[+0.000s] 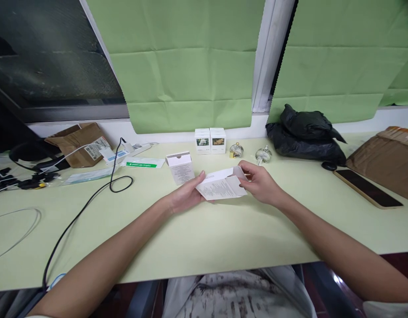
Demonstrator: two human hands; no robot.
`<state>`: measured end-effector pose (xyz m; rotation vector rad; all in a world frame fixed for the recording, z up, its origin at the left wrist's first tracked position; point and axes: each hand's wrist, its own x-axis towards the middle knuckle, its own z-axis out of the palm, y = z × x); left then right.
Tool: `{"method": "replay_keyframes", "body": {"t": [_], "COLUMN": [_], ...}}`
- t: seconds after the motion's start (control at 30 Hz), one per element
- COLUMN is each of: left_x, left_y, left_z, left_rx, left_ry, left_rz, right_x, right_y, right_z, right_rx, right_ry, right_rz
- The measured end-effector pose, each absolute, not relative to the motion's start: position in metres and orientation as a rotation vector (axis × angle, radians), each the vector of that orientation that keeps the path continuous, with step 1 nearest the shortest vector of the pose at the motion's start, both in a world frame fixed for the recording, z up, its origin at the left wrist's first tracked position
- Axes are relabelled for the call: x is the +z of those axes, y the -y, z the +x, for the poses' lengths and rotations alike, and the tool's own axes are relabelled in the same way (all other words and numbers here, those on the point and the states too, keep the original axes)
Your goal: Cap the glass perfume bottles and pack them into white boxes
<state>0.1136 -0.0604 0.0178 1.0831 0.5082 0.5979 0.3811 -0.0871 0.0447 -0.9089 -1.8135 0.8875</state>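
Observation:
A flat, unfolded white carton [220, 185] with small print is held just above the pale green table [224, 234] by both hands. My left hand [186, 196] grips its left end, and my right hand [260, 182] pinches the flap at its right end. Just behind my left hand an upright white carton [180, 167] stands with its top flap open. Two small glass ornaments [236, 150] [263, 154] sit behind my right hand, apart from it. Two closed white boxes with pictures [210, 141] stand side by side at the back.
A black bag [303, 132] lies at the back right, with a phone [368, 187] and a brown parcel [389, 159] further right. At the left are a black cable [88, 203], a torn cardboard package [80, 142], a green-striped packet [145, 163] and loose wires.

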Motion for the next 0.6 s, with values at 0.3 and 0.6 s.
{"method": "replay_keyframes", "body": {"t": [0.3,0.6], "left_x": [0.016,0.014], "left_y": [0.062,0.079], "left_z": [0.123,0.123], "left_rx": [0.879,1.014], "left_ry": [-0.588,-0.853], "left_rz": [1.235,1.841], "right_x": [0.043,0.039], "right_y": [0.073,0.067], "right_z": [0.388,0.396], "right_rx": [1.122,1.141], "right_ry": [1.617,1.684], "right_rz": [-0.950,-0.885]}}
